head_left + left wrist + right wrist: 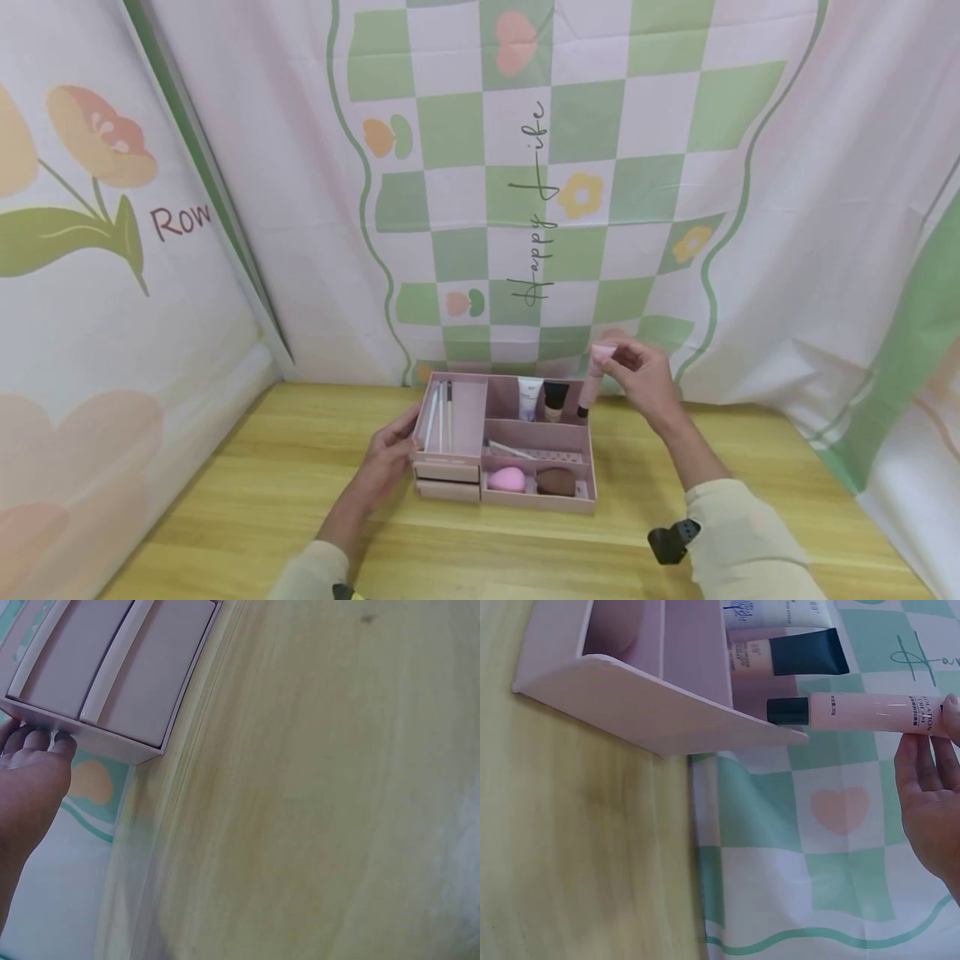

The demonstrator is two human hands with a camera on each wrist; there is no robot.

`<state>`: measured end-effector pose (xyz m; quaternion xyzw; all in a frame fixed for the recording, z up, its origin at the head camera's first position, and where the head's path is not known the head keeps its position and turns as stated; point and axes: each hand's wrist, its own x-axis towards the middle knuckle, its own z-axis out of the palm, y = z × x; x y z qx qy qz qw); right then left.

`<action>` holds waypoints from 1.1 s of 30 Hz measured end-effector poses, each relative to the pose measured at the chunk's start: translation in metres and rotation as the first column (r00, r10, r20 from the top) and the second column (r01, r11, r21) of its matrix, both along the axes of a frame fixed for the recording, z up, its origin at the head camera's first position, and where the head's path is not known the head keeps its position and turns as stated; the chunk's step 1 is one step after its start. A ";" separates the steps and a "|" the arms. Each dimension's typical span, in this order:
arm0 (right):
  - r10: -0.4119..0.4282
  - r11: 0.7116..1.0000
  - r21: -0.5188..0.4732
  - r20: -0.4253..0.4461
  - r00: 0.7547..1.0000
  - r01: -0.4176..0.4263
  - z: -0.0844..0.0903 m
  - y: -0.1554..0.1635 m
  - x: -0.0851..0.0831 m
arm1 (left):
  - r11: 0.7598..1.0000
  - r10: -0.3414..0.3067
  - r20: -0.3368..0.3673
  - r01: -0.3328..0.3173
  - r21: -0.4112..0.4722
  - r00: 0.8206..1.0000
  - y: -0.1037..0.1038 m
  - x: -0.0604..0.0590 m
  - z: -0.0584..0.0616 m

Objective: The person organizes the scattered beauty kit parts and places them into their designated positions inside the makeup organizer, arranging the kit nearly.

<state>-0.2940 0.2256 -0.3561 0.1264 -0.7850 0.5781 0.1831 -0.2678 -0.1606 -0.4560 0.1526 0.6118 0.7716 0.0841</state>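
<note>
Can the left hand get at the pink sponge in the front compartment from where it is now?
Probably yes. The left hand rests on the organizer's left side, and the pink sponge lies uncovered in the open front compartment with nothing over it.

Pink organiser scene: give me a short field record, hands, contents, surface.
surface: yellow wooden table
container: pink compartmented plastic organiser with two small front drawers
left hand: fingers rest against the organiser's left side
right hand: pinches a pink cosmetic tube with a black cap, cap end down at the back right compartment
back compartment: white tube, black-capped beige tube
left compartment: thin white sticks
front compartment: pink sponge, brown sponge
backdrop: green-and-white checked cloth
</note>
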 end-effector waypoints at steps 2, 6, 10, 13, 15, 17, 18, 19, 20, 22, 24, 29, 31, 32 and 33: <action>0.012 1.000 0.001 0.012 1.000 -0.012 -0.003 -0.001 0.000 | 1.000 -0.001 -0.001 0.001 -0.002 1.000 0.000 0.000 0.000; 0.023 0.999 0.032 0.039 0.999 -0.024 -0.009 -0.003 0.000 | 1.000 -0.012 0.004 0.012 0.004 1.000 -0.001 0.000 -0.001; 0.017 0.998 0.058 0.042 0.999 -0.019 -0.014 -0.004 -0.001 | 1.000 -0.015 0.002 0.015 0.006 1.000 -0.001 0.000 -0.001; 0.029 0.999 0.034 0.022 0.999 -0.029 -0.016 -0.005 -0.002 | 1.000 -0.010 0.004 0.010 0.010 1.000 -0.001 0.001 -0.001; 0.038 0.999 0.024 0.007 0.999 -0.038 -0.017 -0.007 -0.003 | 1.000 -0.008 0.002 0.008 0.008 1.000 -0.001 0.001 -0.001; 0.051 0.998 0.022 0.011 0.999 -0.051 -0.017 -0.007 -0.004 | 1.000 -0.015 0.001 0.015 0.009 1.000 -0.002 0.001 -0.001; 0.050 0.998 0.028 0.024 0.998 -0.051 -0.017 -0.008 -0.003 | 1.000 -0.017 0.002 0.017 0.009 1.000 -0.002 0.001 -0.002; 0.049 0.998 0.043 0.036 0.998 -0.051 -0.018 -0.007 -0.003 | 1.000 -0.020 0.001 0.020 0.010 1.000 -0.002 0.001 -0.002; 0.048 0.997 0.057 0.051 0.998 -0.050 -0.019 -0.007 -0.003 | 1.000 -0.021 0.003 0.021 0.012 1.000 -0.002 0.001 -0.003; 0.048 0.995 0.080 0.073 0.996 -0.054 -0.024 -0.006 -0.004 | 1.000 -0.023 0.006 0.023 0.013 1.000 -0.002 0.001 -0.003; 0.040 0.994 0.101 0.083 0.996 -0.048 -0.029 -0.006 -0.004 | 1.000 -0.021 0.010 0.020 0.016 1.000 -0.002 0.001 -0.002; 0.029 0.985 0.168 0.089 0.996 -0.043 -0.042 -0.006 -0.006 | 1.000 -0.015 0.008 0.015 0.016 1.000 -0.001 0.002 -0.001; 0.021 0.978 0.202 0.103 0.995 -0.041 -0.046 -0.006 -0.007 | 1.000 -0.008 0.012 0.008 0.019 1.000 -0.001 0.002 -0.001; 0.017 0.976 0.216 0.108 0.994 -0.040 -0.048 -0.006 -0.007 | 1.000 -0.004 0.016 0.004 0.021 1.000 -0.001 0.002 0.000; 0.012 0.974 0.225 0.110 0.994 -0.037 -0.049 -0.006 -0.007 | 1.000 -0.001 0.022 0.001 0.024 1.000 0.000 0.002 0.000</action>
